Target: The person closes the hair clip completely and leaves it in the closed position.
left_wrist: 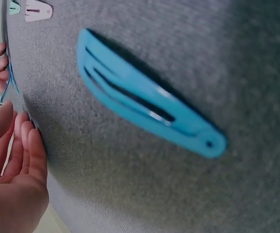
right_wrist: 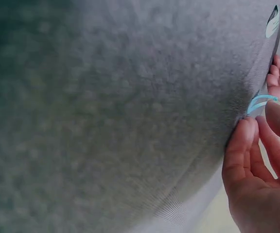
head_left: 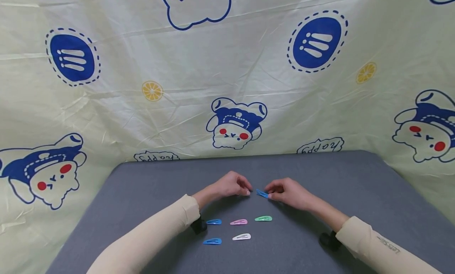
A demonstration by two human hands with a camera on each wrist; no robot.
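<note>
My right hand (head_left: pixel 289 192) pinches a blue snap hair clip (head_left: pixel 262 193) between thumb and fingertips, just above the grey table. The clip's two parts stand apart, as the right wrist view shows at the clip (right_wrist: pixel 259 103). Facing it from the left is my left hand (head_left: pixel 232 184), its fingers loosely bent. A gap shows between the left thumb and fingers (left_wrist: pixel 35 150), with nothing held. Nearer my body lie a blue clip (head_left: pixel 214 222), a pink clip (head_left: pixel 238 222) and a green clip (head_left: pixel 263 218). Below them are another blue clip (head_left: pixel 212 241) and a white clip (head_left: pixel 241 237).
The grey cloth-covered table (head_left: pixel 163 179) ends at the back against a pale printed curtain (head_left: pixel 192 68). A dark wrist device (head_left: pixel 199 225) sits under the left forearm, close to the blue clips. Another wrist device (head_left: pixel 329 241) hangs under the right forearm.
</note>
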